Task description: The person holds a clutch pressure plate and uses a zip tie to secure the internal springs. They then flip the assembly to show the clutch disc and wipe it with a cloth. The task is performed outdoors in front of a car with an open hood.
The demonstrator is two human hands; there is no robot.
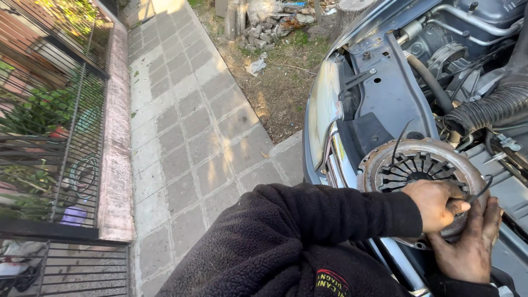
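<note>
A round rusty clutch pressure plate (407, 165) with dark spring fingers rests on the front edge of a car's open engine bay. My left hand (437, 204), on a black fleece sleeve, reaches across my body and lies on the plate's near right rim. Its fingers pinch a thin black strip (483, 188) that curves up from the rim. Another thin black strip (400, 140) sticks up at the plate's far side. My right hand (468, 245) cups the plate's lower right edge from below, with its fingers pressed against the rim.
A ribbed black air hose (487, 107), metal pipes and engine parts fill the bay behind the plate. The car's silver front corner (322, 110) borders a paved sidewalk (187, 126). On the left runs a black iron fence (66, 137), and rubble lies on dirt at the top.
</note>
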